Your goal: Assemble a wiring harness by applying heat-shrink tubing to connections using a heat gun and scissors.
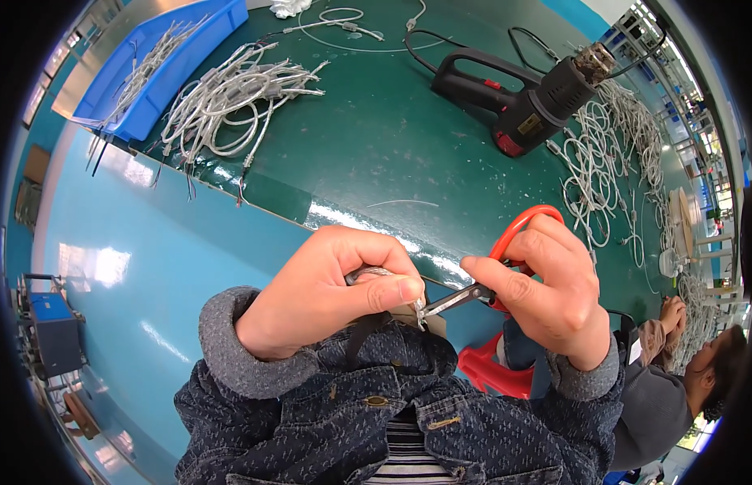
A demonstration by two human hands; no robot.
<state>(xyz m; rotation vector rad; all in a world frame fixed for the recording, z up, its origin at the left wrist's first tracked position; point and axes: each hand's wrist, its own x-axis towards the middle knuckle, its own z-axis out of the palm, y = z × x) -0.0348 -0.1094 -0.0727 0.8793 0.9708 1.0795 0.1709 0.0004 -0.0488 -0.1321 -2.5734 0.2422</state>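
Note:
In my left hand point(335, 287), thumb and forefinger pinch a grey-white cable point(368, 275) near its end. Frayed silvery strands point(422, 315) stick out below the thumb tip. My right hand point(553, 291) is closed round the red handles of a pair of scissors point(517, 230). The dark metal blades point left and their tips meet the frayed strands. Both hands are held in front of my body, short of the table's near edge. Most of the cable's length is hidden behind my left hand.
On the green table point(368, 137) lies a black heat gun point(537, 101) with its cord. Bundled cables point(230, 101) are at the left beside a blue bin point(162, 65); more coiled cables point(594, 170) are on the right. A red stool point(497, 368) stands below; a co-worker point(659, 404) sits at right.

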